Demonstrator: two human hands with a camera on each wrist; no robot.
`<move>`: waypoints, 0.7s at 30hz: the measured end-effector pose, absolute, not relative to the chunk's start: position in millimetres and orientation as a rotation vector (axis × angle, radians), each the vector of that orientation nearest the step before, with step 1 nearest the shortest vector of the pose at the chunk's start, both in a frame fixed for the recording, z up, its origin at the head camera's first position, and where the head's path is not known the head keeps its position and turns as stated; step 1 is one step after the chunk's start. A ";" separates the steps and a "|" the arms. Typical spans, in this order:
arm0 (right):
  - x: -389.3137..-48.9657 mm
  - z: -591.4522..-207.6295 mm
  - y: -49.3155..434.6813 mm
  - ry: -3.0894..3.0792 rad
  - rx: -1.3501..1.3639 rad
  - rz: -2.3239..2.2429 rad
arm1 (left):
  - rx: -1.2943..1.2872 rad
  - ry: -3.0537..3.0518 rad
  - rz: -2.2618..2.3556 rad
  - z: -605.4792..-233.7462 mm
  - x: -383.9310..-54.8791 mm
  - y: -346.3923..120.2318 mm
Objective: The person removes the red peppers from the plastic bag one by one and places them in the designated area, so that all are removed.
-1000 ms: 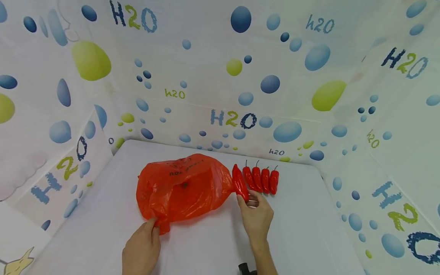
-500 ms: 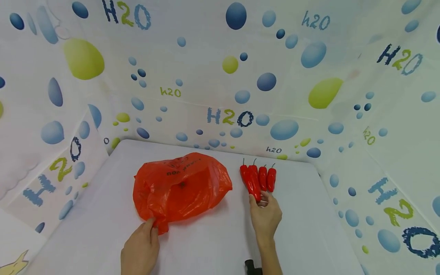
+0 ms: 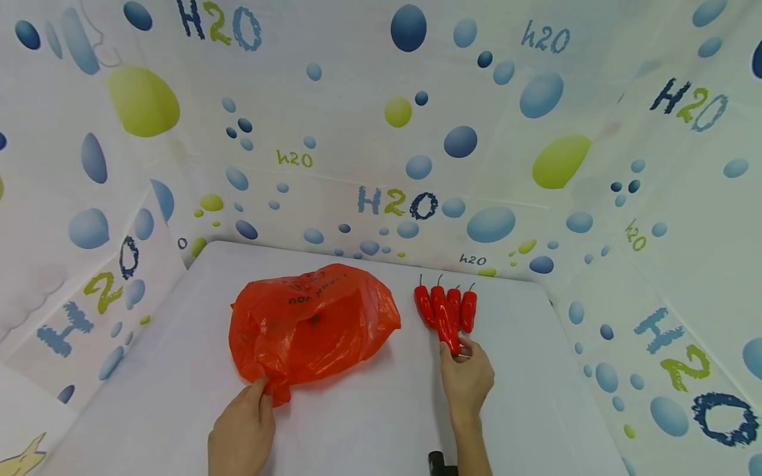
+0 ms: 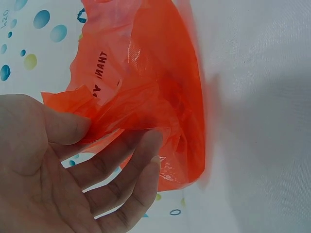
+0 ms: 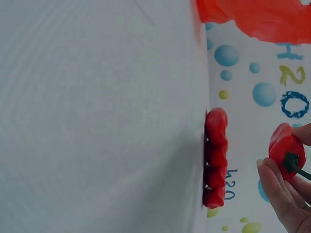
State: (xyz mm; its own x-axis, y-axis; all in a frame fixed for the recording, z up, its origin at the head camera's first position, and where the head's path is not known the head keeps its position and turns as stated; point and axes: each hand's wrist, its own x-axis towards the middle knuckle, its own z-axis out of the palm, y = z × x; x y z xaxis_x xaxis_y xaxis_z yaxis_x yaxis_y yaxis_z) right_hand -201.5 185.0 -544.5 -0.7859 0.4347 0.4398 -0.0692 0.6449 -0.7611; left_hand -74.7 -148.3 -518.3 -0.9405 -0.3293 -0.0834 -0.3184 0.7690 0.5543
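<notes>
A thin red plastic bag (image 3: 315,324) with dark "THANK YOU" print lies puffed up on the white table. My left hand (image 3: 243,426) pinches its gathered near corner between thumb and fingers; the left wrist view shows the crumpled film (image 4: 121,114) there. In my right hand (image 3: 467,377) is a shiny red chili pepper (image 3: 444,324), tip pointing away from me. Its green cap (image 5: 290,162) and stem face the right wrist camera. Behind it stands a row of several more red chili peppers (image 3: 469,312), one partly covered by the held pepper in the head view.
The white table (image 3: 357,430) reaches back to a fabric wall (image 3: 333,99) printed with blue and green bubbles and "H2O". Similar fabric closes both sides. A dark rounded object (image 3: 437,463) shows at the bottom edge beside my right forearm.
My right hand has carried the chili pepper rightward, from beside the bag's right end to in front of the pepper row. The left hand keeps its pinch on the bag.
</notes>
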 end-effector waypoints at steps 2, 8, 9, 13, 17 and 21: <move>-202.2 -546.2 187.5 -2.259 -0.306 1.076 | 0.537 -2.937 -0.915 -518.8 -74.9 -148.4; -202.3 -551.2 195.9 -2.283 -0.384 1.062 | 0.536 -2.946 -0.913 -520.2 -75.1 -147.8; -202.2 -551.9 197.4 -2.286 -0.395 1.066 | 0.535 -2.945 -0.912 -520.3 -75.2 -147.8; -202.0 -554.7 204.3 -2.297 -0.416 1.070 | 0.533 -2.944 -0.914 -520.5 -76.2 -147.7; -201.5 -558.1 211.8 -2.325 -0.445 1.064 | 0.541 -2.950 -0.919 -520.0 -76.0 -147.7; -199.9 -559.3 218.1 -2.355 -0.473 1.055 | 0.539 -2.954 -0.920 -519.2 -75.8 -147.9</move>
